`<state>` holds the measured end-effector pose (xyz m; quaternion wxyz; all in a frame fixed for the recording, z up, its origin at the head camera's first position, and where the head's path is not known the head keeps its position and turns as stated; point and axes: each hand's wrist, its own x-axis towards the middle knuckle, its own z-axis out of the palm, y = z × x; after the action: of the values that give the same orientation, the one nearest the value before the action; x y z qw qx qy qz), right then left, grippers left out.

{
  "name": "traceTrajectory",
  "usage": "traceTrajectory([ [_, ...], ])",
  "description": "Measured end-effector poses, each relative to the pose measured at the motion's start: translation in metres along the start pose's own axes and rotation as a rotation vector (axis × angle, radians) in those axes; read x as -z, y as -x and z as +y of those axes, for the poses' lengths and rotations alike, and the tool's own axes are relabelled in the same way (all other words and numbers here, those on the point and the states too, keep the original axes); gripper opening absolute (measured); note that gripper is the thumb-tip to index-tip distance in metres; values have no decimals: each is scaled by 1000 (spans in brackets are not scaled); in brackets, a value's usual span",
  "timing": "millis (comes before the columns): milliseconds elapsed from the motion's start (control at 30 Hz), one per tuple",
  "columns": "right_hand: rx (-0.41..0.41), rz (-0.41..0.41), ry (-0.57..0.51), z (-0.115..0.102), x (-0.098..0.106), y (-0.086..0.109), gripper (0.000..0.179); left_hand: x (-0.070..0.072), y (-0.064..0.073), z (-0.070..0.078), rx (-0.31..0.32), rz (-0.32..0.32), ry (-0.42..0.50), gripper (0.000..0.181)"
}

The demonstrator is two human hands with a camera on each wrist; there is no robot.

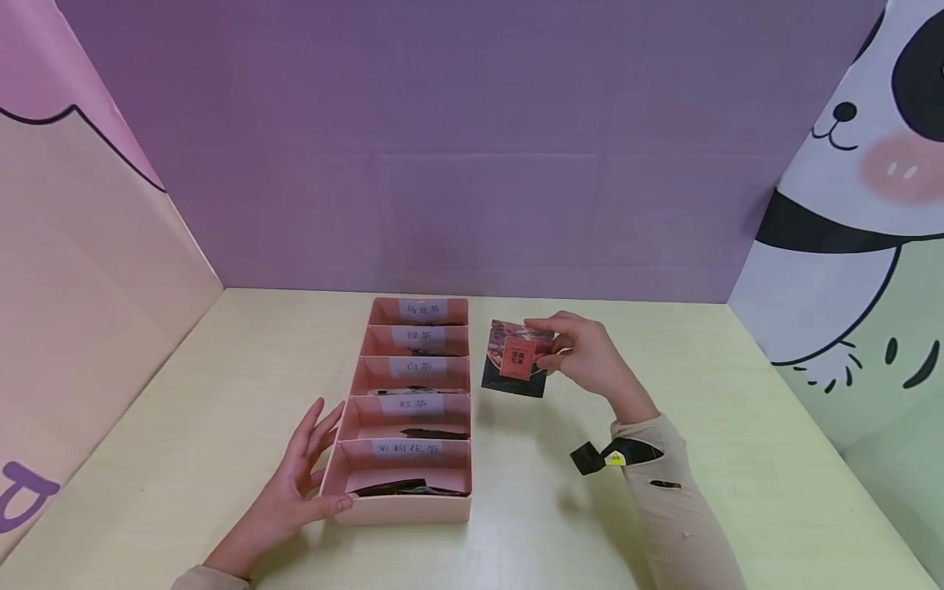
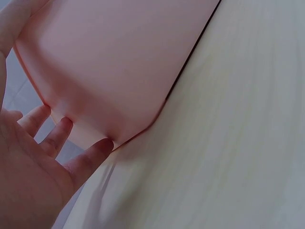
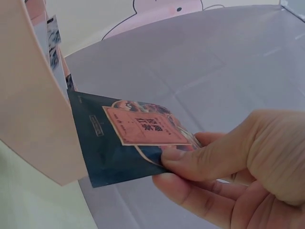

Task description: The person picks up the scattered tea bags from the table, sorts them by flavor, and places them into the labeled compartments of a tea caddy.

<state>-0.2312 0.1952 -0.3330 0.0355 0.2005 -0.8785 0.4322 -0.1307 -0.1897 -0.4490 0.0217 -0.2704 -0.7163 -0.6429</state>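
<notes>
My right hand (image 1: 583, 348) pinches a dark tea sachet (image 1: 505, 383) with a red label between thumb and fingers. It is held up just right of a long pink divided box (image 1: 398, 512). In the right wrist view the sachet (image 3: 114, 164) overlaps the box's wall (image 3: 43, 119). My left hand (image 1: 291, 483) is at the box's near left corner, its thumb at the front rim. Spread fingertips touch the pink side wall (image 2: 119, 57) in the left wrist view. Each compartment bears a white label with Chinese characters, and dark sachets (image 1: 409, 487) lie inside.
The box stands on a pale wood-grained table (image 1: 221, 393). A purple panel (image 1: 472, 164) rises behind it. Printed side panels flank the table, the right one with a cartoon panda (image 1: 848, 172). A black strap (image 1: 627, 451) sits on the right sleeve.
</notes>
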Motion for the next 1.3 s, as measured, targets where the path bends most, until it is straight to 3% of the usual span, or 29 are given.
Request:
traceTrajectory([
  [267, 53, 22, -55, -16, -11, 2, 50, 0, -2, -1, 17, -11, -12, 114],
  [567, 282, 60, -185, -37, -45, 8, 48, 2, -3, 0, 16, -12, -23, 115],
  [700, 341, 55, -221, -41, -63, 10, 47, 1, -3, 0, 36, -9, -40, 114],
  [1000, 542, -6, -83, -37, -95, 7, 39, 0, 0, -2, 11, -2, -17, 116],
  [1300, 655, -142, 25, -34, -113, 7, 35, -1, 0, -2, 28, 12, -26, 116],
])
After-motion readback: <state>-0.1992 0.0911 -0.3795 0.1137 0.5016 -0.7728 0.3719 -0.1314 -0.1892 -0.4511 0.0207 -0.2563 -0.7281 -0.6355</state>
